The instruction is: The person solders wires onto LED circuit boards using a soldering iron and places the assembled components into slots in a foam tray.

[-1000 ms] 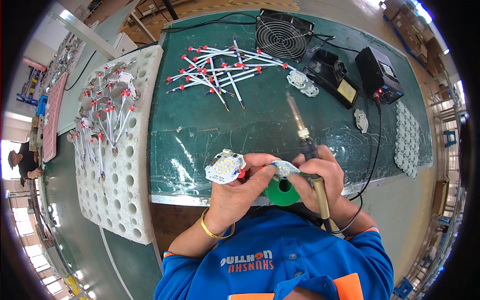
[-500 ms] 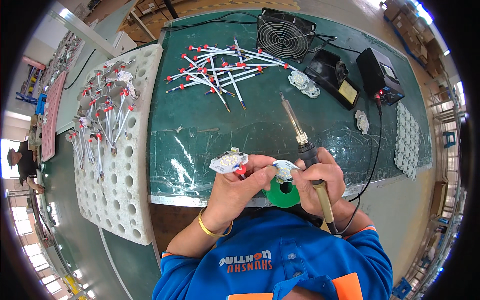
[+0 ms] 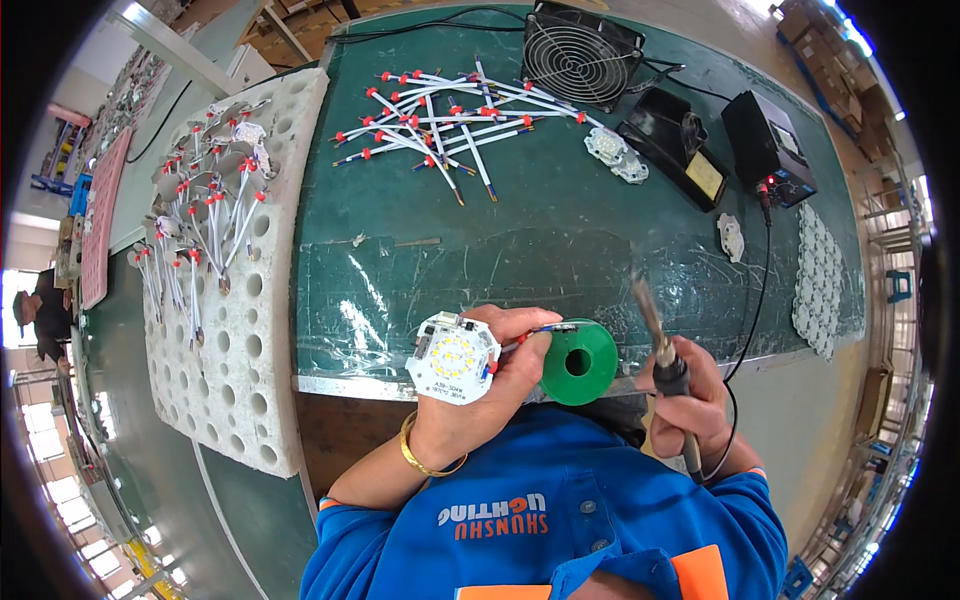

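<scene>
My left hand (image 3: 490, 385) grips a round white LED board (image 3: 453, 357) with yellow chips, held face up at the near table edge. A red and blue wire end (image 3: 535, 332) runs from the board across my fingers. My right hand (image 3: 690, 395) holds a soldering iron (image 3: 655, 335) by its handle, tip pointing away and up over the green mat (image 3: 560, 240). A green solder spool (image 3: 578, 362) sits between the two hands at the table edge. The iron's tip is apart from the board.
Loose white wires with red and blue ends (image 3: 440, 115) lie at the back of the mat. A white foam tray (image 3: 235, 270) with wired boards stands left. A fan (image 3: 583, 52), iron stand (image 3: 675, 145), black station (image 3: 770, 145) and board sheet (image 3: 825, 285) sit right.
My right hand has pulled the iron away to the right, off the board. My left hand has turned the board face up and moved it slightly left; the green spool is now uncovered.
</scene>
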Tool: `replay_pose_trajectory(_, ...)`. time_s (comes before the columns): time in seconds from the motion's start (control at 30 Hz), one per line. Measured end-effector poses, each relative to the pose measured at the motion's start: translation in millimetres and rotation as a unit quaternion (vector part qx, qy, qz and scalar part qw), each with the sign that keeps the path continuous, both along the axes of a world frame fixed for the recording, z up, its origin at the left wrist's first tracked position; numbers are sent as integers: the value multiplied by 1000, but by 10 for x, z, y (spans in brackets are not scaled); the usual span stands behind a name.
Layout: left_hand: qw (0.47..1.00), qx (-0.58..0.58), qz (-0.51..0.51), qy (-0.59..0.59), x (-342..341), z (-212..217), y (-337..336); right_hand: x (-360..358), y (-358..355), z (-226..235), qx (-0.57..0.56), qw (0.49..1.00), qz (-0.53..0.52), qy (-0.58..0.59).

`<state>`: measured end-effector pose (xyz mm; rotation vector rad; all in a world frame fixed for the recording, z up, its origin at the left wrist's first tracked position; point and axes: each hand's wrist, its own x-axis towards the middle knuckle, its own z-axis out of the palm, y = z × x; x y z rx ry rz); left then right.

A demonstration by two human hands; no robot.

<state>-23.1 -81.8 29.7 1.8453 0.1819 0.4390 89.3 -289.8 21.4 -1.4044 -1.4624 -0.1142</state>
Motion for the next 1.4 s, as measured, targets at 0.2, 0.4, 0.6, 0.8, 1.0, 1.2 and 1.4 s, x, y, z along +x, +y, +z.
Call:
replay_pose_trajectory(0.2,997,-62,-7,38,10,103,-43,-48,-27,31,45,999,21,4)
replay_pose_trajectory(0.4,995,-81,-16,59,0,130,-54,-72,-74,76,-11,1000,10,-10)
replay_pose_trajectory(0.6,994,-89,-14,55,17,106,-64,-59,-68,61,-21,1000,-1,-20)
replay_pose_trajectory(0.8,992,-105,-12,65,14,118,-68,-62,-59,69,-31,999,-5,-23)
replay_pose_trajectory(1.0,980,-182,-22,79,3,78,-42,-65,-23,25,-15,1000,-19,-13)
replay_pose_trajectory(1.2,952,-293,-17,86,14,28,-2,-66,57,41,-8,999,-37,6)
replay_pose_trajectory(1.4,918,-377,9,121,90,66,13,13,62,149,12,999,-26,46)
